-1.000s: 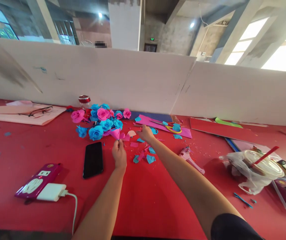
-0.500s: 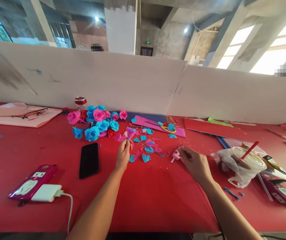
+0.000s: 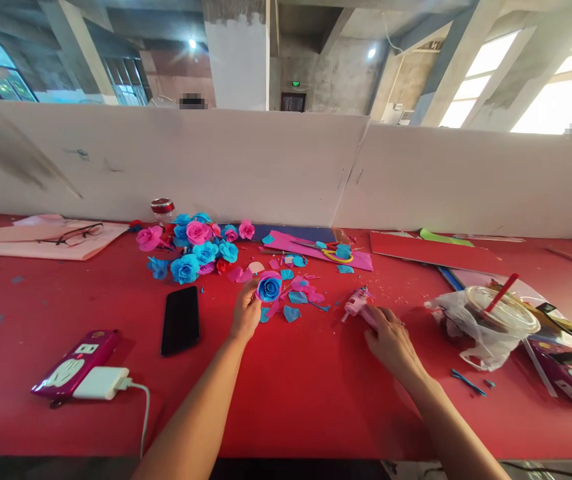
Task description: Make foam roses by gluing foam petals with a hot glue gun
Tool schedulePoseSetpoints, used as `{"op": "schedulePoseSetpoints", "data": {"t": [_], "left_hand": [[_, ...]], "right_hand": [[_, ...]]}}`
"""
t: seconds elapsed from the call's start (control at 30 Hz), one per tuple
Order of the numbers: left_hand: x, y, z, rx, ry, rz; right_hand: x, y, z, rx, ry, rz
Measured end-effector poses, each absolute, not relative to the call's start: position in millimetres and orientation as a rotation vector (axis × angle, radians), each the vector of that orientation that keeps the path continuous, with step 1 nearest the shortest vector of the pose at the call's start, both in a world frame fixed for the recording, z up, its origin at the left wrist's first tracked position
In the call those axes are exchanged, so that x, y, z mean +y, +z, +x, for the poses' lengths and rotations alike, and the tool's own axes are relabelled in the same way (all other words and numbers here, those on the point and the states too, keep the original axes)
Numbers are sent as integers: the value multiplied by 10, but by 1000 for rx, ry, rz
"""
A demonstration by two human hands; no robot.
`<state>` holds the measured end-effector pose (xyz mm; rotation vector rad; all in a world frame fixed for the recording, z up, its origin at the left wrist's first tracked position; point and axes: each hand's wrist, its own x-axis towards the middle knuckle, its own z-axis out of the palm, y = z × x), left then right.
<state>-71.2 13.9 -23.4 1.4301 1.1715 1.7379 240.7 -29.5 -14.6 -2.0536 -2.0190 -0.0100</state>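
My left hand is closed in a pinch beneath a paper rose, whose blue centre is ringed by pink outer petals and faces me. To the right, my right hand has its fingers round the handle of a pink glue gun. The gun lies low over the table with its nozzle end pointing left. Between the hands are scattered blue cut petals and pink paper scraps. Behind my left hand sits a heap of finished blue and pink paper roses.
Scissors rest on a magenta sheet. A black phone and a purple power strip with a white charger lie left. A lidded cup in a plastic bag stands right. A white partition borders the red table.
The rose in my left hand has turned to show its blue-and-pink face. My right hand has shifted back from the glue gun's body to its handle. The view has moved slightly.
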Motion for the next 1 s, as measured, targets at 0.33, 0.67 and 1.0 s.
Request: {"op": "schedulePoseSetpoints", "data": {"t": [0.33,0.67,1.0], "left_hand": [[102,-191,-663,1179,1636,1365],[171,-172,-744,1130,1706,1234],[94,-182,-629,1081,1532,1177]], "right_hand": [[-178,-188,2708,-2009,-112,-1984],[25,538,1632,-1910,384,-1671],[145,107,700,-1610,867,-903]]}}
